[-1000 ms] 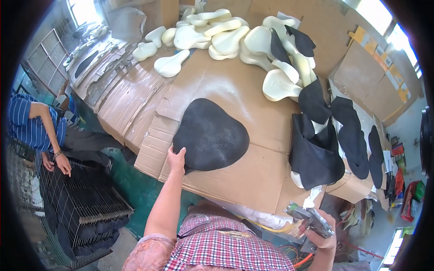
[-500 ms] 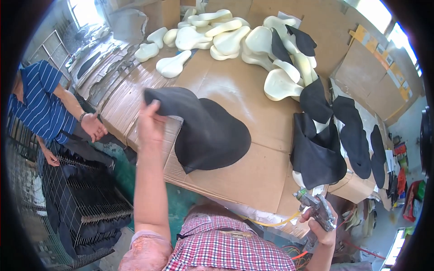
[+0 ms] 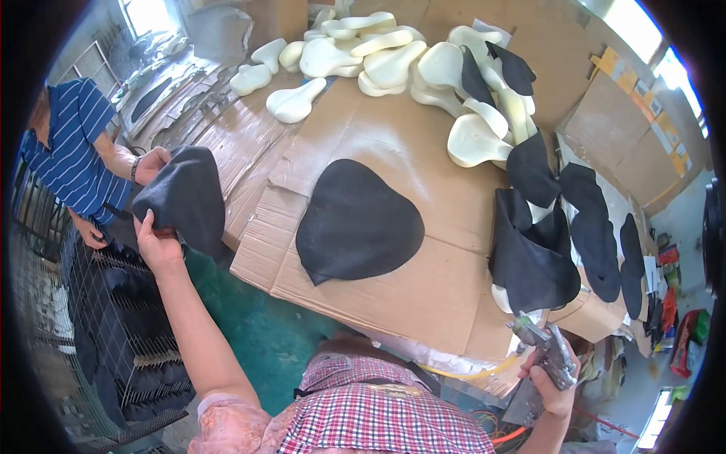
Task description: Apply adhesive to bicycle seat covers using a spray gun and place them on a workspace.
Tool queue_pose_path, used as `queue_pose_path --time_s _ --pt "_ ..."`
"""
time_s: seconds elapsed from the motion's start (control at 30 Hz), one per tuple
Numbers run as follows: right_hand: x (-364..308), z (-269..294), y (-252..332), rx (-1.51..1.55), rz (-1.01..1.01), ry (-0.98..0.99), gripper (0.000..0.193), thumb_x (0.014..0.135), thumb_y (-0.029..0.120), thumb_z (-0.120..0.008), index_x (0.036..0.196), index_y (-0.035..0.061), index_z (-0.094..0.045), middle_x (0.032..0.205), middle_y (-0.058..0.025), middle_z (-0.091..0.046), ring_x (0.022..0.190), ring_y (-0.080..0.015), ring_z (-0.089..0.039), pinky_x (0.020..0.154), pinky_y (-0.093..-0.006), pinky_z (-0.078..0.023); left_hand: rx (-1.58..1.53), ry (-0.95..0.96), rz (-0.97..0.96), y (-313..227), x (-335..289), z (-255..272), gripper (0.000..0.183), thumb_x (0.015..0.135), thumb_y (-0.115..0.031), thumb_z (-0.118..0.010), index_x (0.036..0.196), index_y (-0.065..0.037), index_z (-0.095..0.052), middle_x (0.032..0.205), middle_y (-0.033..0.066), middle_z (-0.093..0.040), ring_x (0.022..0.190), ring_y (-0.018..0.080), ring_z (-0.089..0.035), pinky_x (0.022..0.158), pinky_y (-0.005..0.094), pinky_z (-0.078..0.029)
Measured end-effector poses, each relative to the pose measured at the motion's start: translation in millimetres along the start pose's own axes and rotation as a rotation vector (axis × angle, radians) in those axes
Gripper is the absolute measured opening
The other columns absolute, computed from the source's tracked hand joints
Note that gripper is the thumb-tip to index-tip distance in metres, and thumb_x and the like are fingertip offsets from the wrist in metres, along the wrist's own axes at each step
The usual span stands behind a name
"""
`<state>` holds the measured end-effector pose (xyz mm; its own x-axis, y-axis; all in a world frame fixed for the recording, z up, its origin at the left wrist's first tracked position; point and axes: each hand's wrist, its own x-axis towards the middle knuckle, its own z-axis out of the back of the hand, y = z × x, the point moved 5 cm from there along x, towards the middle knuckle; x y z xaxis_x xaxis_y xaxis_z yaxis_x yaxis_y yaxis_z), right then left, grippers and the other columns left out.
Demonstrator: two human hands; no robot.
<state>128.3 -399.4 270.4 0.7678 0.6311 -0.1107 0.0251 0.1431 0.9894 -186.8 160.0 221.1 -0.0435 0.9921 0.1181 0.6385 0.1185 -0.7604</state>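
My left hand (image 3: 160,246) is stretched out to the left and pinches the lower edge of a black saddle cover (image 3: 193,198). A co-worker's hand (image 3: 151,165) touches the same cover at its upper edge. In my right hand (image 3: 556,382), low on the right, is a metal spray gun (image 3: 550,352) with a green part near its front, fingers wrapped round it. Another black cover piece (image 3: 359,221), rounded and lying flat, rests on the cardboard-covered table (image 3: 446,303) before me.
Pale foam bicycle saddles (image 3: 389,64) are heaped at the table's far side. More black covers (image 3: 533,253) lie along the right. A yellow hose (image 3: 476,376) runs by the near edge. To the left, a co-worker in a striped shirt (image 3: 79,163) stands behind a wire rack (image 3: 144,333) of dark pieces.
My left hand has carried one black cover off the table leftward to the co-worker, whose hand has come up to it. The cover piece beneath stays put. My right hand shifted slightly right.
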Motion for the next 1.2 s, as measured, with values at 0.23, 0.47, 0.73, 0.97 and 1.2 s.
queue_pose_path --time_s 0.23,0.47,0.73,0.97,1.2 --pt "-12.4 -22.0 6.7 -0.024 -0.204 0.186 0.055 0.063 0.001 -0.067 0.117 -0.0047 -0.058 0.081 -0.0127 -0.065 0.072 -0.016 -0.063 0.068 -0.0281 -0.049 -0.094 -0.125 -0.011 25.0 23.7 84.1 0.025 0.089 -0.008 -0.054 0.114 -0.003 -0.054 0.107 0.0131 -0.061 0.098 0.0273 -0.061 0.085 0.0403 -0.052" --pt "31.9 -60.2 0.2 0.039 -0.006 0.145 0.06 0.068 0.001 -0.065 0.125 -0.0052 -0.049 0.083 -0.0118 -0.063 0.071 -0.0176 -0.062 0.067 -0.0297 -0.05 0.058 -0.173 0.19 102.5 -26.5 56.9 0.017 0.087 -0.009 -0.061 0.102 -0.002 -0.057 0.085 0.0079 -0.062 0.071 0.0195 -0.061 0.068 0.0306 -0.054" --pt "14.7 -18.0 -0.3 -0.063 -0.063 0.048 0.056 0.073 0.002 -0.065 0.125 -0.0081 -0.047 0.082 -0.0099 -0.062 0.069 -0.0149 -0.061 0.066 -0.0265 -0.05 1.168 0.264 0.298 262.2 -89.8 99.3 0.032 0.079 -0.009 -0.062 0.11 -0.003 -0.061 0.084 0.0083 -0.063 0.071 0.0208 -0.062 0.068 0.0305 -0.051" --pt "27.4 -27.2 7.9 -0.074 0.004 0.152 0.058 0.067 0.0 -0.065 0.123 -0.0051 -0.052 0.082 -0.0107 -0.064 0.07 -0.0148 -0.062 0.065 -0.026 -0.049 1.861 0.342 0.082 264.4 -136.2 38.1 0.033 0.079 -0.021 -0.065 0.111 -0.013 -0.062 0.106 0.0088 -0.062 0.102 0.0298 -0.056 0.089 0.0447 -0.043" --pt "24.6 -17.3 12.9 -0.384 0.03 0.311 0.049 0.066 0.002 -0.067 0.114 -0.0061 -0.057 0.073 -0.008 -0.064 0.062 -0.0123 -0.061 0.06 -0.0227 -0.047 1.908 0.312 0.082 265.2 -129.8 37.2 0.019 0.08 -0.021 -0.065 0.097 -0.013 -0.065 0.103 0.0084 -0.059 0.104 0.0282 -0.054 0.087 0.0447 -0.043"
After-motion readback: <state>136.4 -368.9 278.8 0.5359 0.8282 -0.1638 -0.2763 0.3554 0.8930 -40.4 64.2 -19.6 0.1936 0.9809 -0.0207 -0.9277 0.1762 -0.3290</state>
